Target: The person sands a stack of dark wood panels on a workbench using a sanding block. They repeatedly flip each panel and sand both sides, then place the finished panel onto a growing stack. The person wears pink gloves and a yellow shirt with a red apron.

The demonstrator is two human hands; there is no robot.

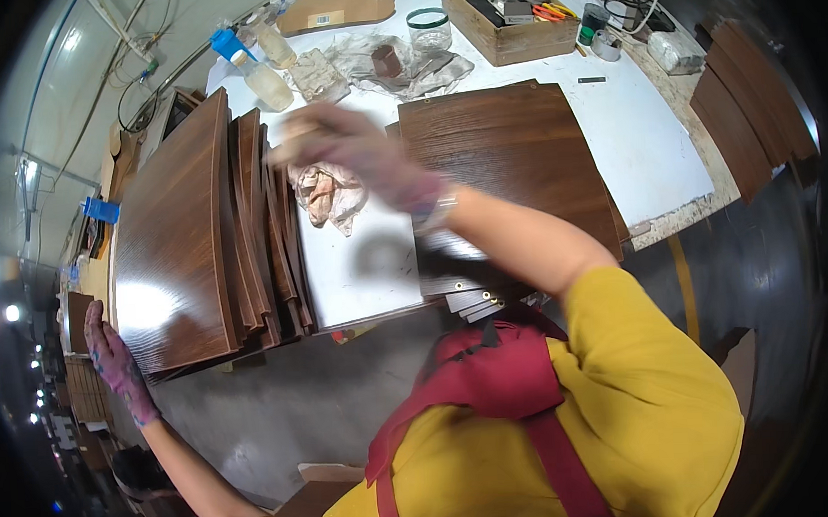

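Note:
My left hand, in a stained pink-purple glove, lies with fingers stretched along the left near edge of a stack of dark brown wood-grain panels. Above the gap between that stack and a second pile of brown panels is my right hand, gloved too and smeared by motion. Its fingers look curled, but whether they hold anything is unclear. Just below it a crumpled, stained rag rests on the white tabletop, against the left stack.
At the back stand squeeze bottles, a green-rimmed jar, crumpled cloth and a wooden box with tools. More brown panels stand at the far right. Metal strips stick out under the right pile.

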